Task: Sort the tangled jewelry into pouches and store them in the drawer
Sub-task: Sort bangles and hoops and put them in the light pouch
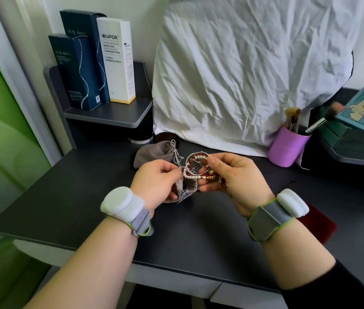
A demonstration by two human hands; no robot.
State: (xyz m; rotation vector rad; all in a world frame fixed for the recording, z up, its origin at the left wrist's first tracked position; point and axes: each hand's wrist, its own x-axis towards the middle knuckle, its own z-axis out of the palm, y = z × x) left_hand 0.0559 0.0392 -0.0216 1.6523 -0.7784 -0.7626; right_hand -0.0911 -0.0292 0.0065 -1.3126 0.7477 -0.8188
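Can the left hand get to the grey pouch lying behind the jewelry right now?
Probably not yet: the left hand is already pinching a second grey pouch. The pouch behind lies unobstructed just beyond the fingers.

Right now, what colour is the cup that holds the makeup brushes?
The cup is light purple; the head view shows it, at the right of the desk.

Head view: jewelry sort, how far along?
Early. Possibly done: one grey pouch lies on the desk with its drawstring pulled, contents unseen. In hand: right hand grips the jewelry tangle of pearl strand, silver bangle and red beads; left hand holds a second grey pouch and pinches the pearls. Left: separating, bagging, stowing in the drawer, which looks closed.
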